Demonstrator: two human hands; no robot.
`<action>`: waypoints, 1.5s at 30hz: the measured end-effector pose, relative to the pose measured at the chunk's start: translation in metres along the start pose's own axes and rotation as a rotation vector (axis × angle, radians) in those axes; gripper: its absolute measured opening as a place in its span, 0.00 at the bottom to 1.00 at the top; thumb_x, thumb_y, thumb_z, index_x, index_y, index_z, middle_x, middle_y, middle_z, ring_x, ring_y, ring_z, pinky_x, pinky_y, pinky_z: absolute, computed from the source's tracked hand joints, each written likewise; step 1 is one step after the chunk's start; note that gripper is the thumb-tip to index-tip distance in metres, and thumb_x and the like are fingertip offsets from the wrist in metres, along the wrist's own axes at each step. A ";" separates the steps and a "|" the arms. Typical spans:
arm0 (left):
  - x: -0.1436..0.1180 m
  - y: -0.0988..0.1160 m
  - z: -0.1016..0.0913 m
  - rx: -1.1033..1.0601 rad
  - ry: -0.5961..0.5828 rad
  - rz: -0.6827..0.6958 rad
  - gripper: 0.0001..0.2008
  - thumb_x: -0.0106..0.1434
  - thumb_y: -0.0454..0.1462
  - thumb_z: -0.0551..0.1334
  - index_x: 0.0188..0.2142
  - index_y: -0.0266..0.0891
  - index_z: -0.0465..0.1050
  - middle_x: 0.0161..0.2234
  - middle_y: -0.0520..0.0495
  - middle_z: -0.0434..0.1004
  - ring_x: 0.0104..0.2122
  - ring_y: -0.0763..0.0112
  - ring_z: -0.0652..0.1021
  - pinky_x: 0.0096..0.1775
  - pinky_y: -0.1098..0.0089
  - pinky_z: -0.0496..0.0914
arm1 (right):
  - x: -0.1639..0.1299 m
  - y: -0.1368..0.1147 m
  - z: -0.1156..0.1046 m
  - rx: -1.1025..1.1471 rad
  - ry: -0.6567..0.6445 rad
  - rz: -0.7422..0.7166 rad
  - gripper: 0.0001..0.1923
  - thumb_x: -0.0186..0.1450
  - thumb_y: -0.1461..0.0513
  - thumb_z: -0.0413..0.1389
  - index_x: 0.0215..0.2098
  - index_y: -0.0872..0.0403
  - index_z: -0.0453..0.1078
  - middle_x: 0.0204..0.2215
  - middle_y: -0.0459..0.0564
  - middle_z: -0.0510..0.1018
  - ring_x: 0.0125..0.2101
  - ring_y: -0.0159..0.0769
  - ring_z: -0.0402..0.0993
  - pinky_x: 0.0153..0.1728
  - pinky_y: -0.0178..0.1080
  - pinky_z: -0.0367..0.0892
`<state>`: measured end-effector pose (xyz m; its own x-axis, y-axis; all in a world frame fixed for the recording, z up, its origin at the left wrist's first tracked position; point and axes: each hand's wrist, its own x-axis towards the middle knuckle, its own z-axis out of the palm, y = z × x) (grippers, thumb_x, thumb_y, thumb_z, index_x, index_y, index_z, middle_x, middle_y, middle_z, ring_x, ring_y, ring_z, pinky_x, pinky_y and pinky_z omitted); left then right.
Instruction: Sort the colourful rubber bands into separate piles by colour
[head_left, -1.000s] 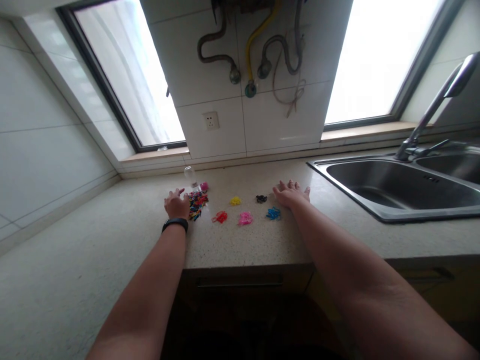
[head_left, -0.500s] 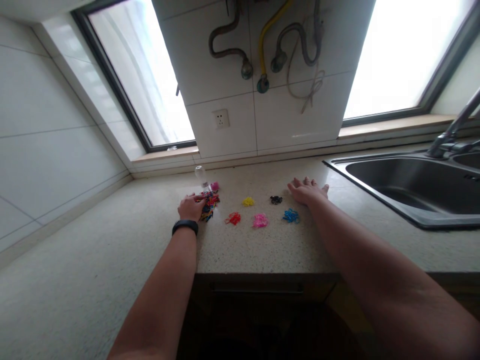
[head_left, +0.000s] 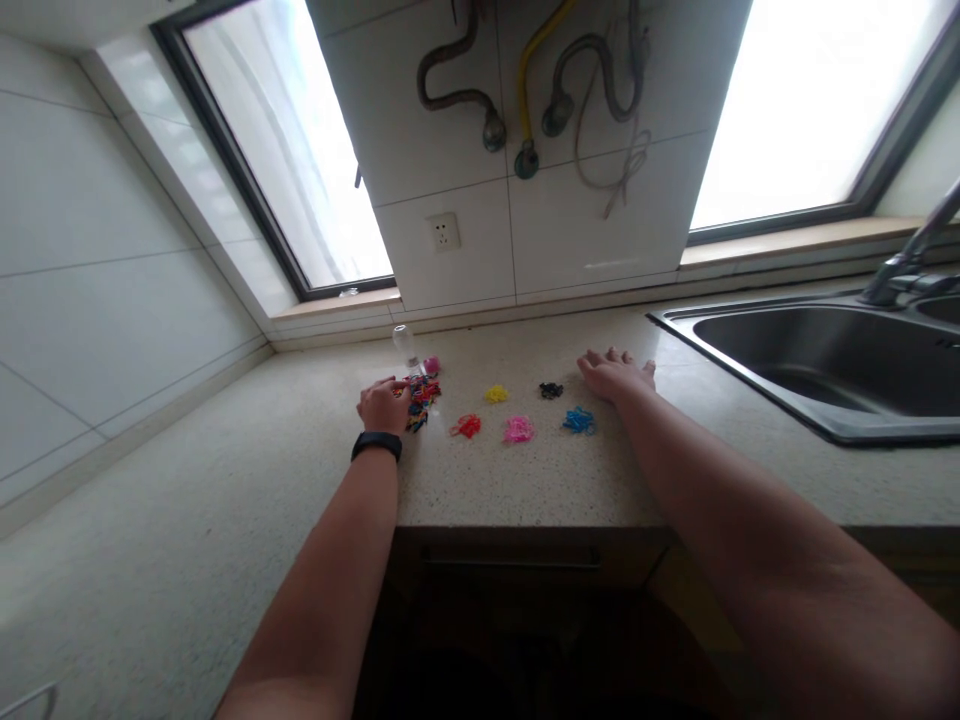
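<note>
A mixed heap of small coloured rubber bands (head_left: 424, 398) lies on the counter. At its left edge is my left hand (head_left: 384, 404), wearing a black wristband. Its fingers are curled together against the heap, and whatever they pinch is too small to make out. Sorted little piles lie to the right: red bands (head_left: 468, 426), yellow bands (head_left: 496, 394), pink bands (head_left: 518, 430), black bands (head_left: 551, 390) and blue bands (head_left: 578, 420). My right hand (head_left: 615, 374) rests palm down beyond the blue and black piles, fingers spread, holding nothing.
Behind the heap lies a clear plastic bottle (head_left: 404, 345) with a pink cap (head_left: 432, 365) beside it. A steel sink (head_left: 840, 425) with a tap (head_left: 896, 275) is set in the counter (head_left: 487, 490) at right. The tiled wall (head_left: 555, 240) carries a socket (head_left: 444, 232) and hoses.
My left hand's fingers have drawn in a little at the heap's edge. My right hand stays flat in place. The whole view has shifted slightly.
</note>
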<state>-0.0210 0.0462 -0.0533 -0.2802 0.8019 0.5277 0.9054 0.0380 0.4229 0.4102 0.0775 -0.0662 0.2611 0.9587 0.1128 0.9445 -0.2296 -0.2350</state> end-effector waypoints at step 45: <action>-0.067 0.103 -0.026 -0.336 -0.248 0.816 0.07 0.66 0.39 0.62 0.40 0.44 0.79 0.37 0.47 0.81 0.44 0.61 0.74 0.50 0.59 0.66 | -0.010 -0.003 -0.007 -0.022 -0.001 -0.017 0.32 0.70 0.46 0.32 0.64 0.43 0.60 0.68 0.56 0.55 0.65 0.61 0.47 0.57 0.73 0.38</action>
<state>0.0824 -0.0186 -0.0261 0.5170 0.6103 0.6003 0.6412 -0.7406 0.2007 0.4061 0.0675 -0.0601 0.2446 0.9627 0.1153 0.9530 -0.2168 -0.2114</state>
